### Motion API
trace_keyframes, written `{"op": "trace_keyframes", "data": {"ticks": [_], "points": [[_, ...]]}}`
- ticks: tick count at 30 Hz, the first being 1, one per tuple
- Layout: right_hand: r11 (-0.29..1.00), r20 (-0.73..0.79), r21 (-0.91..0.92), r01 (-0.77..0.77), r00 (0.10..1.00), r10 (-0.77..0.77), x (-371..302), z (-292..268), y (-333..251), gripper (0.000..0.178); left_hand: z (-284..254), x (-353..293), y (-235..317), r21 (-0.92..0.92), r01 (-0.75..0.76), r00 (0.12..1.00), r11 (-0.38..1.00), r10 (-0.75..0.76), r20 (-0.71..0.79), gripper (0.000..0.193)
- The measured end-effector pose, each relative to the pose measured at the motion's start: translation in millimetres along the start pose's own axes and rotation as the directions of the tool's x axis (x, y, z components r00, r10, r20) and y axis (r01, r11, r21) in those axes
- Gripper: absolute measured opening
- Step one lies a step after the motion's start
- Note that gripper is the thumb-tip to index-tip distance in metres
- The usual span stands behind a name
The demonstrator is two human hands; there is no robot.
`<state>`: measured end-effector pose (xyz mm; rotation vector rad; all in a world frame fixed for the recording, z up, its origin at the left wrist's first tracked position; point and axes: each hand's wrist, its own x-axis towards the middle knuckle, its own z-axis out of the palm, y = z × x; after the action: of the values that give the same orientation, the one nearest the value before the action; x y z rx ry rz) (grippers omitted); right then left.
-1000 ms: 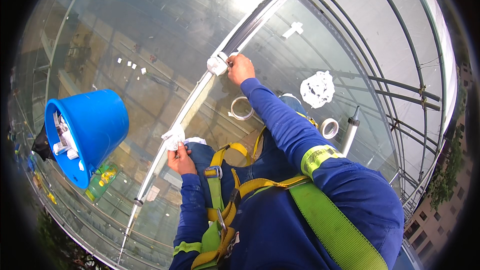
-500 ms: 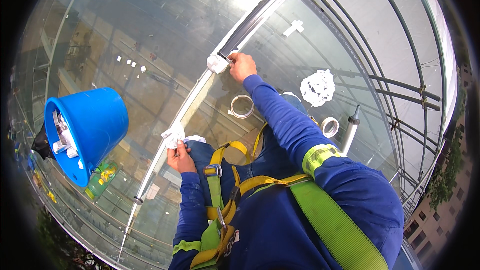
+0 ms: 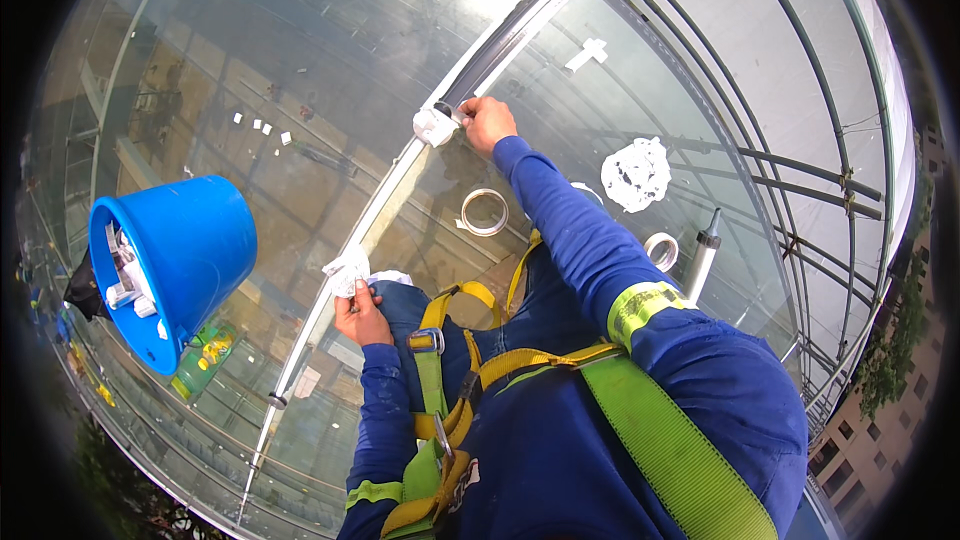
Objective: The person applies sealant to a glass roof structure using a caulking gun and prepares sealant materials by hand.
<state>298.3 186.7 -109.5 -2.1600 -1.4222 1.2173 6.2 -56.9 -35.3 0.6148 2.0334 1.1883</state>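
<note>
My right hand [image 3: 488,123] is closed, fingertips pinched on a small thin dark-edged piece whose kind I cannot make out. It sits at the seam between the glass panels, right beside a crumpled white wad [image 3: 435,127]. A dark strip of sealant [image 3: 492,58] runs along the seam beyond that hand, between pale tape edges. Lower left, beside my knee, my left hand [image 3: 362,318] is closed on a crumpled white wipe [image 3: 347,271], which rests over the seam. Between the hands, a roll of tape [image 3: 485,212] lies flat on the glass.
A blue bucket [image 3: 205,250] with white scraps lies tilted at left, by a green bottle [image 3: 203,362]. At right are a smeared white sheet [image 3: 636,175], another tape roll [image 3: 661,252] and a sealant tube with nozzle [image 3: 703,258]. Metal framing [image 3: 800,40] borders the glass.
My right hand has shifted slightly right, and the dark piece at its fingertips sits at a different angle beside the white wad. The left hand has stayed in place.
</note>
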Motion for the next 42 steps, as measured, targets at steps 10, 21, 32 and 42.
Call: {"op": "trace_keyframes", "data": {"ticks": [10,21,32,42], "points": [[0.995,0.091,0.097,0.024,0.995,-0.033,14.7,-3.0,14.5,0.022,1.9,-1.0,3.5,-0.009,-0.001,1.000,1.000,0.001,-0.003,0.016],[0.911,0.322,0.376,0.166,0.899,-0.296,-17.5,3.2,25.7,0.024,3.5,1.3,2.2,0.026,-0.004,1.000,1.000,0.004,0.005,0.015],[0.705,0.334,0.680,-0.202,0.941,-0.054,-79.4,-80.7,12.7,0.018,-1.7,-1.7,2.8,-0.034,-0.032,0.999,0.999,0.033,0.024,0.015],[0.761,0.285,0.641,-0.098,0.951,-0.118,-253.0,-157.7,-21.2,0.022,7.9,-63.3,57.2,-0.451,-0.037,0.956,0.892,0.163,0.245,0.016]]}}
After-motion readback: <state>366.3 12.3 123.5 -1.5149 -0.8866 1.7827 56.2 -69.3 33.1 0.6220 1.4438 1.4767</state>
